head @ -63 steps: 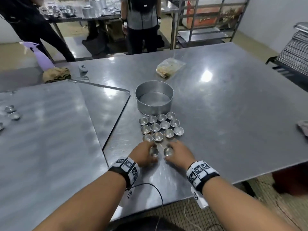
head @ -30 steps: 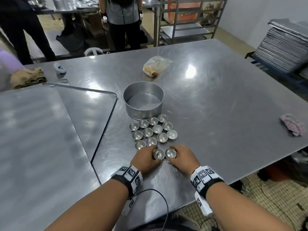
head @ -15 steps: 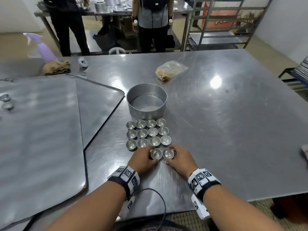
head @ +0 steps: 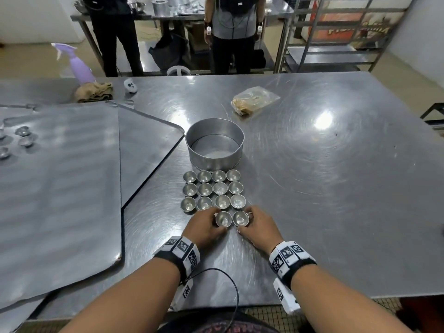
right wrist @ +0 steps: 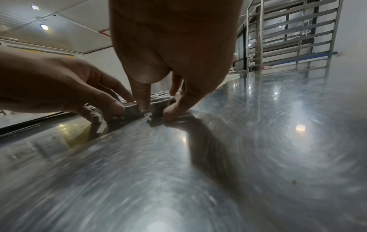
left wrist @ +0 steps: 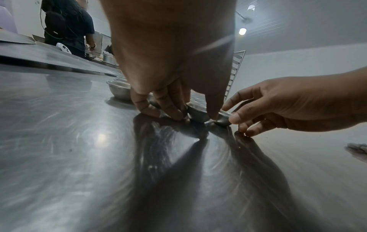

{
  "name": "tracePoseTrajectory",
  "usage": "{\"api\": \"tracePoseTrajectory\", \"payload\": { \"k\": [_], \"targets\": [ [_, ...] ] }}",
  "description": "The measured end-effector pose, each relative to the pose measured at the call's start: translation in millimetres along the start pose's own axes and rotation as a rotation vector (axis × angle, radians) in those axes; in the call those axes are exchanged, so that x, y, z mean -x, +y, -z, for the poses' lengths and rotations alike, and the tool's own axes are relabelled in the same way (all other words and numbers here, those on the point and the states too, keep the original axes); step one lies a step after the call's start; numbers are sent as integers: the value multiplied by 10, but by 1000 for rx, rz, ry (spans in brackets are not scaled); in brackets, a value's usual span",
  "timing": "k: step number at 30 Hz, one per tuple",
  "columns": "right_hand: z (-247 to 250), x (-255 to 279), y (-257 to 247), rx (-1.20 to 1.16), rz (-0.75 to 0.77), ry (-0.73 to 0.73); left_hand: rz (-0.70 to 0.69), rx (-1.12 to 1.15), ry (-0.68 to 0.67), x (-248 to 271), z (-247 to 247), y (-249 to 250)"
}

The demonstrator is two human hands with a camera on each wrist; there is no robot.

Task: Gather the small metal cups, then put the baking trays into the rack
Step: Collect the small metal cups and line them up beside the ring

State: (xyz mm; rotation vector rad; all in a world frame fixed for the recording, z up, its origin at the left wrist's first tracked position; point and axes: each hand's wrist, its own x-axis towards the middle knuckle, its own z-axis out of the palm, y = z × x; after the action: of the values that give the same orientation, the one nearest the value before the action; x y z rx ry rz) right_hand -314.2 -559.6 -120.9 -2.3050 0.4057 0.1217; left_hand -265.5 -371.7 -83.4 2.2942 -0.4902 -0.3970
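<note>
Several small metal cups (head: 212, 189) stand in a tight grid on the steel table (head: 324, 188), just in front of a round cake tin (head: 215, 143). Two more cups sit side by side at the grid's near edge. My left hand (head: 206, 224) pinches the left cup (head: 223, 218), seen close in the left wrist view (left wrist: 196, 113). My right hand (head: 254, 223) pinches the right cup (head: 240, 218) between thumb and fingers (right wrist: 160, 104). Both cups rest on the table. A large baking tray (head: 60, 200) lies on the left, overlapping a second tray (head: 149, 145).
Several loose cups (head: 24, 138) lie on the left tray's far end. A plastic bag (head: 254, 99), cloth (head: 93, 91), purple spray bottle (head: 77, 63) and white controller (head: 130, 85) sit at the far side. Two people stand behind the table. A metal rack (head: 336, 32) stands back right.
Both hands have kept hold of their cups and slid them forward against the grid's near row. The head view has swung from side to side meanwhile.
</note>
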Motion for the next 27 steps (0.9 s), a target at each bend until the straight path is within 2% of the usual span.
{"api": "tracePoseTrajectory", "payload": {
  "k": [15, 27],
  "targets": [
    [-36, -63, 61, 34, 7, 9, 13, -70, -20, -124, -42, -142],
    [-25, -61, 13, 38, 14, 13, 12, -36, -44, -159, -41, -215]
  ]
}}
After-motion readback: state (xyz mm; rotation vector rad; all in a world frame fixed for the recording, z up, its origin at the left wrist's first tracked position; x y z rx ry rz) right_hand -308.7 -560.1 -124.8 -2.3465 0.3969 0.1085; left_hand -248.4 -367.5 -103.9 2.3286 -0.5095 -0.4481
